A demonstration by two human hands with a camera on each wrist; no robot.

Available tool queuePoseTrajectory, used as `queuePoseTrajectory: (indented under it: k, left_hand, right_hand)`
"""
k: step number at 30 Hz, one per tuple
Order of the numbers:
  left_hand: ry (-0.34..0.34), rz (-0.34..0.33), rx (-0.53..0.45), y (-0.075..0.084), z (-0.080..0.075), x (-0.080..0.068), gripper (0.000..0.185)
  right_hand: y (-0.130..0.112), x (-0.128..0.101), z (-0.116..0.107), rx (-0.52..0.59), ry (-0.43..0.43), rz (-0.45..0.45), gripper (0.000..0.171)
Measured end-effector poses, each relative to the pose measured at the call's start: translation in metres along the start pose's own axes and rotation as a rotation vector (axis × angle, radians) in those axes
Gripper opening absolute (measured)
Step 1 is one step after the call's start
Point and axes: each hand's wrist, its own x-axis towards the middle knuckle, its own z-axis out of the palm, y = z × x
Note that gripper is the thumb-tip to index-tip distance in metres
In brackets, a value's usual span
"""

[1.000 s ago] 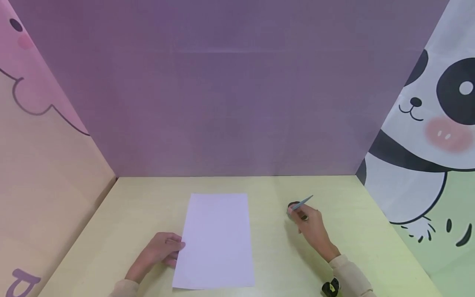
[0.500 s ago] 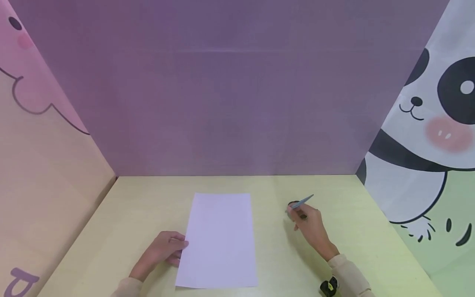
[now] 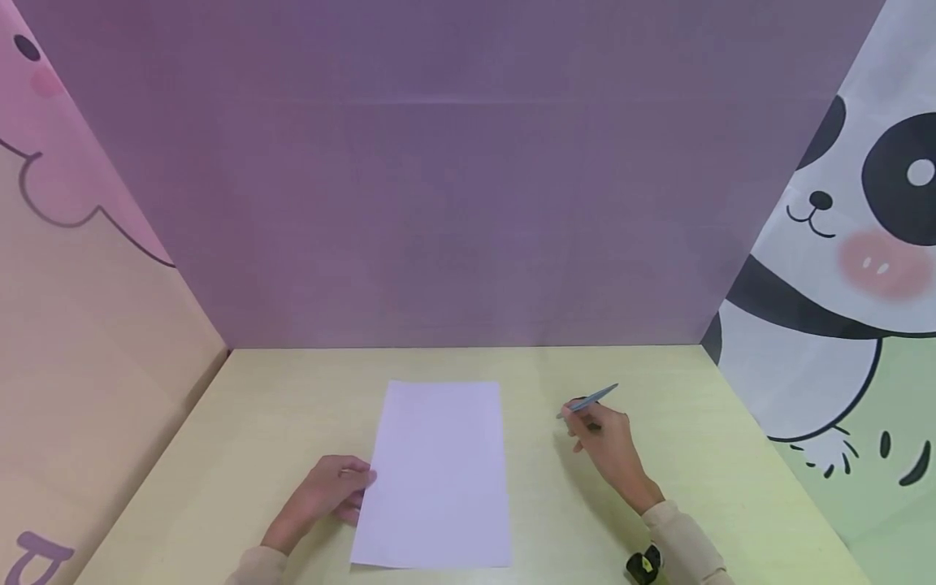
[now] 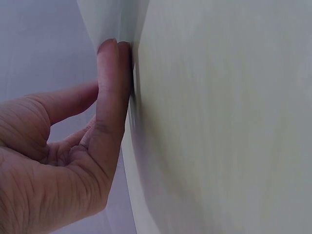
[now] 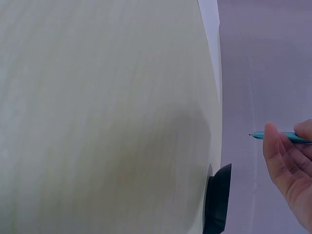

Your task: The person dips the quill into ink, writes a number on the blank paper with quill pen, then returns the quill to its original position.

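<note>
A white sheet of paper (image 3: 439, 475) lies lengthwise on the pale yellow-green table (image 3: 256, 422). My left hand (image 3: 336, 486) rests at the sheet's left edge with its fingertips touching it. In the left wrist view a straight finger (image 4: 113, 87) presses down beside the paper's edge. My right hand (image 3: 603, 439) is to the right of the sheet and pinches a slim teal pen (image 3: 591, 398), tip pointing left; the pen (image 5: 287, 137) also shows in the right wrist view. A small dark object (image 5: 218, 197) sits on the table by that hand, mostly hidden in the head view.
Three panels wall the table in: purple at the back (image 3: 453, 203), a pink-and-peach cartoon one on the left (image 3: 80, 309) and a panda one on the right (image 3: 841, 268). A black-and-yellow device (image 3: 642, 565) is strapped to my right wrist.
The sheet and my left hand have slid a little to the right. My right hand has shifted slightly, so the dark object behind it is now mostly covered.
</note>
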Motion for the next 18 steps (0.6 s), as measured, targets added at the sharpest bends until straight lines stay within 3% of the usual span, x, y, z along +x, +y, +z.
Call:
queuePoseTrajectory:
  k: [9,18]
  left_hand:
    - [0.047,-0.028,0.022,0.0028,0.0051,0.0022,0.036]
    - [0.084,-0.024,0.048,0.0047,0.0089,0.0074,0.034]
  right_hand:
    - [0.0031,-0.0007,0.0042,-0.056,0.021,0.011,0.01]
    - [0.0012,-0.0003,0.0023,0.007,0.004,0.047,0.015]
